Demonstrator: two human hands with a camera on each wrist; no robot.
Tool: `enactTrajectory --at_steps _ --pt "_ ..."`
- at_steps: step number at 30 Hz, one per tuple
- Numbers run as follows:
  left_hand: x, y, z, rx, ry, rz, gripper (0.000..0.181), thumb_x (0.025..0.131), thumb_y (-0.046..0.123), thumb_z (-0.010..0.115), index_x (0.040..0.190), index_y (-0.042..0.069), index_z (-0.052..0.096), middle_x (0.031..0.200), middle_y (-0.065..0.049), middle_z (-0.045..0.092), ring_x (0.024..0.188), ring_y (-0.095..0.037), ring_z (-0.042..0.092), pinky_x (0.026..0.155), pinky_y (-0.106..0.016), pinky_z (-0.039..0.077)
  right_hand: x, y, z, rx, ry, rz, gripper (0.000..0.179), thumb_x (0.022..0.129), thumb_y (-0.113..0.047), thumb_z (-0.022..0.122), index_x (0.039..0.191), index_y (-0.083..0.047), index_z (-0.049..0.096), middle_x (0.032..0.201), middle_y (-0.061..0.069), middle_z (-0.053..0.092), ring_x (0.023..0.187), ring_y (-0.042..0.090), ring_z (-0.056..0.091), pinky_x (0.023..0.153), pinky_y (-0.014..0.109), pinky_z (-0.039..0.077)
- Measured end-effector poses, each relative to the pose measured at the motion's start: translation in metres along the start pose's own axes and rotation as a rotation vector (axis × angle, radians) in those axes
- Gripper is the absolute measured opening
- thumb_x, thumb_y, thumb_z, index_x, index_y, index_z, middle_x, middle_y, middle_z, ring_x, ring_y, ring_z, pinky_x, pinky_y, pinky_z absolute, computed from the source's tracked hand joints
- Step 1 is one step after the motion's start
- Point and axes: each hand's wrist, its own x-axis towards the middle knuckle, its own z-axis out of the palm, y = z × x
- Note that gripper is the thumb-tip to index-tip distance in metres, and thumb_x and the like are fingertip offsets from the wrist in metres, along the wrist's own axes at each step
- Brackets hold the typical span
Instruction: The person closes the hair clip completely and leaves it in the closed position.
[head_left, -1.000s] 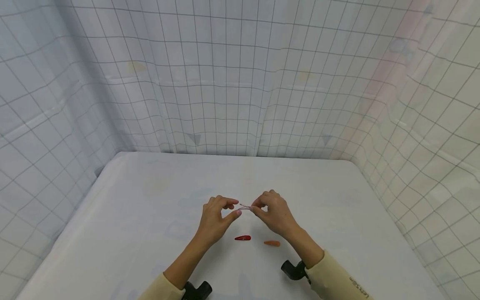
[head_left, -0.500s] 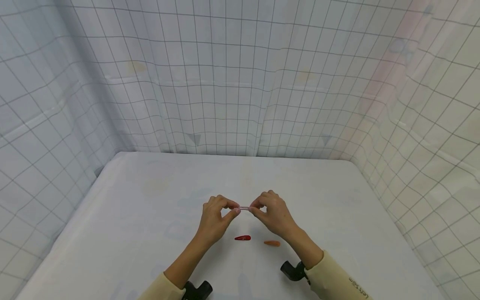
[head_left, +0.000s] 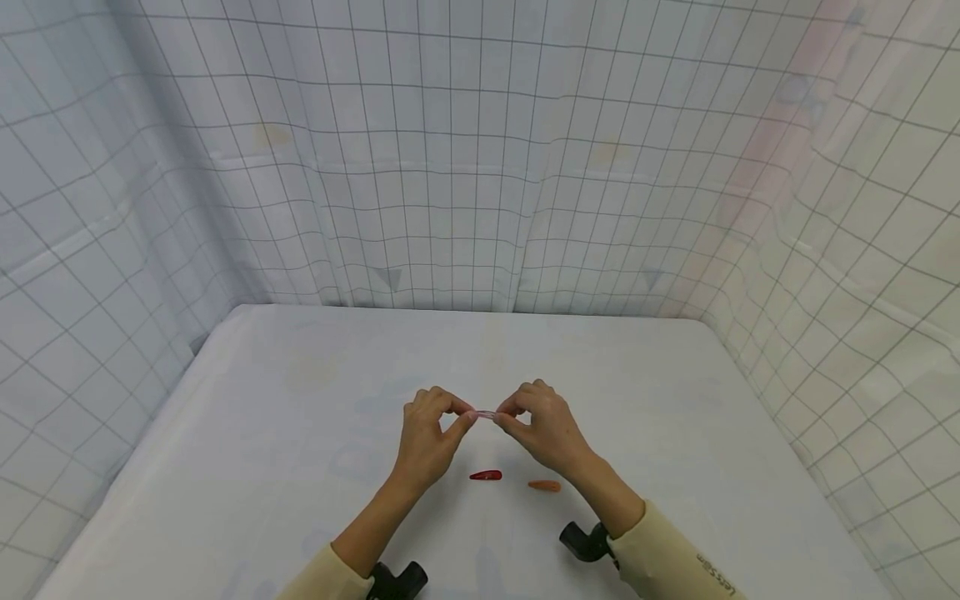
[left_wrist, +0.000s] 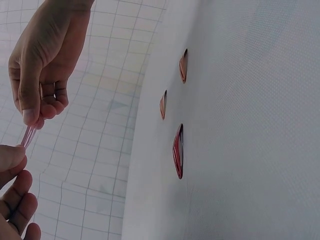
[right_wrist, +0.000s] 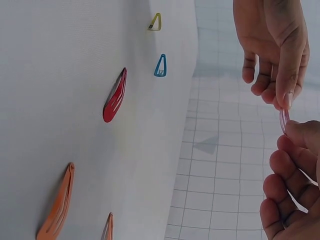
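Observation:
Both hands hold a pink snap hair clip (head_left: 486, 414) up above the table, one at each end. My left hand (head_left: 429, 435) pinches its left end between thumb and index finger. At its right end, the thumb and index finger of my right hand (head_left: 551, 427) pinch it too. The wrist views show the clip as a slim pink strip between the fingertips, its ends covered by them. Below the hands lie a red snap hair clip (head_left: 486, 475) and an orange snap hair clip (head_left: 544, 486).
In the right wrist view, a blue clip (right_wrist: 160, 65), a yellow clip (right_wrist: 155, 22) and a second orange clip (right_wrist: 109, 227) also lie on the white table (head_left: 262, 467). Gridded white curtains (head_left: 465, 167) surround the table's back and sides. Black camera mounts (head_left: 585, 542) sit at the wrists.
My left thumb and index finger, parted around the pink clip's left end, have come together on it. The clip's spread strips now lie closer together. The clips on the table have stayed put.

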Motion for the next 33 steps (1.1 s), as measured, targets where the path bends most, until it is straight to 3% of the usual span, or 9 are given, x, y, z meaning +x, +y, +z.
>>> enactTrajectory --at_steps 5,12,19,33 --pt "0.0 0.002 0.0 -0.017 0.015 0.01 0.006 0.081 0.013 0.073 0.082 0.011 0.067 0.079 -0.002 0.061 0.082 -0.016 0.05 0.08 -0.038 0.033 0.001 -0.001 0.003 0.022 0.0 -0.016 0.008 0.079 -0.019 0.076 0.084 -0.013 0.072 0.078 -0.004 0.065 0.079 0.008 0.052 0.067 0.03 0.047" --pt "0.0 0.002 0.001 -0.023 0.028 0.037 0.009 0.08 0.015 0.074 0.081 0.012 0.067 0.078 -0.001 0.06 0.081 -0.013 0.049 0.078 -0.036 0.032 0.002 -0.003 0.006 0.024 0.018 -0.036 0.008 0.079 -0.02 0.075 0.083 -0.013 0.072 0.076 -0.005 0.064 0.075 0.009 0.052 0.064 0.02 0.041" --pt "-0.001 0.003 0.001 -0.027 0.024 0.049 0.008 0.08 0.016 0.074 0.082 0.013 0.068 0.079 0.0 0.059 0.082 -0.013 0.049 0.078 -0.037 0.032 0.002 -0.003 0.008 0.041 0.016 -0.031 0.007 0.082 -0.018 0.072 0.082 -0.012 0.071 0.076 -0.003 0.064 0.072 0.014 0.052 0.062 0.019 0.04" --pt "-0.001 0.002 0.001 -0.075 -0.001 0.009 0.008 0.078 0.019 0.075 0.081 0.012 0.071 0.079 0.002 0.058 0.082 -0.019 0.049 0.077 -0.037 0.03 0.003 0.004 0.011 0.059 0.024 -0.076 0.009 0.081 -0.021 0.07 0.08 -0.012 0.07 0.074 -0.004 0.063 0.069 0.012 0.048 0.06 0.018 0.037"
